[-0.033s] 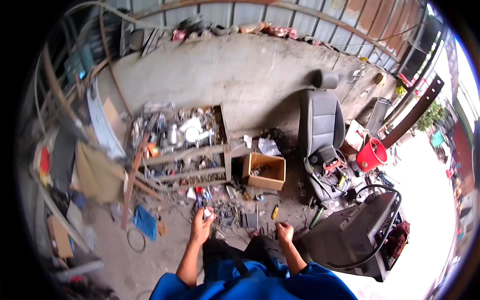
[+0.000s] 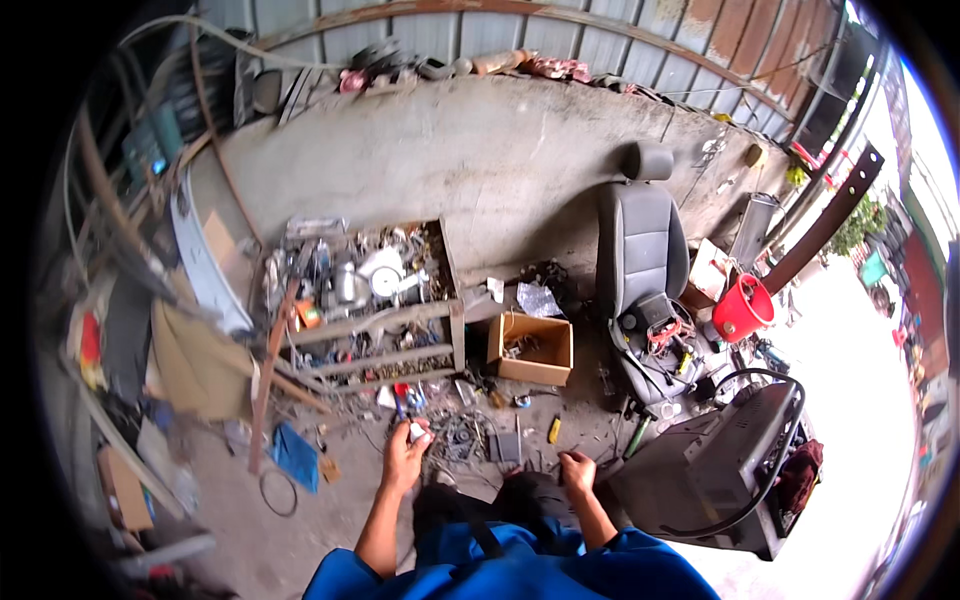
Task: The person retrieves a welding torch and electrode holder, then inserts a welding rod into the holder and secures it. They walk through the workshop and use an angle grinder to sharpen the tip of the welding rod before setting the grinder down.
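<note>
My left hand (image 2: 403,462) is raised in front of my legs, fingers curled round a small white object (image 2: 417,432); its exact kind is too small to tell. Just beyond that hand, a blue piece (image 2: 402,406) shows near a red one on the ground; I cannot tell whether it touches my fingers. My right hand (image 2: 578,472) is closed, out to the right of my knees, and what it holds, if anything, is hidden. Between and beyond the hands lie tangled wires (image 2: 460,437), a dark flat box (image 2: 504,446) and a yellow-handled item (image 2: 554,430).
A wooden-framed bin (image 2: 375,312) of metal parts stands ahead left, beside a cardboard box (image 2: 530,375). A grey car seat (image 2: 648,245) carries tools and cables. Near my right arm is a large grey metal cabinet (image 2: 690,470), with a red bucket (image 2: 742,310) behind it.
The view has shifted slightly, and the scene sits a little lower. My right hand is slightly farther right and lower; my left hand keeps the white object.
</note>
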Demonstrator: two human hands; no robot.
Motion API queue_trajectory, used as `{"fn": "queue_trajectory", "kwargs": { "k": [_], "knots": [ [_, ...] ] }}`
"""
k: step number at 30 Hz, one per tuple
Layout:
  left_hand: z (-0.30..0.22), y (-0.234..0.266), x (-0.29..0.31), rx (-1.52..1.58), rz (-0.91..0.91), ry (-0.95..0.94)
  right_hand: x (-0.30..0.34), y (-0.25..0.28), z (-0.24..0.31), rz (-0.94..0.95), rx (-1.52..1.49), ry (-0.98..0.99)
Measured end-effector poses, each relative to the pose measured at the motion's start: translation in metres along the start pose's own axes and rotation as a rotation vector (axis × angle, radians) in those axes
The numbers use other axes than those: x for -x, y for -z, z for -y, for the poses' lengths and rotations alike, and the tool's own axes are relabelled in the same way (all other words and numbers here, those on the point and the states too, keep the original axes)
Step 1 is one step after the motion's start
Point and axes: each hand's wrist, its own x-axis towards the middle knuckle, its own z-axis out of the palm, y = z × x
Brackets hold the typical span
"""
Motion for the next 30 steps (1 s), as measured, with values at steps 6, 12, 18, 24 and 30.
{"fn": "queue_trajectory", "kwargs": {
  "k": [6, 12, 18, 24, 30],
  "knots": [
    [-0.06, 0.017, -0.104, -0.247, 0.133, -0.077, 0.003, 0.032, 0.123, -0.107, -0.249, -0.401],
    [-0.105, -0.007, -0.208, -0.136, 0.156, -0.139, -0.042, 0.022, 0.114, -0.196, -0.148, -0.364],
    [-0.134, -0.053, -0.31, -0.128, 0.112, -0.188, -0.141, -0.009, 0.071, -0.139, 0.117, -0.268],
    [-0.112, -0.09, -0.442, -0.242, -0.104, -0.215, -0.274, -0.058, 0.051, 0.192, 0.272, 0.164],
    [-0.141, -0.138, -0.587, -0.471, -0.169, -0.186, -0.384, -0.083, 0.142, 0.378, 0.093, -0.297]
  ]
}}
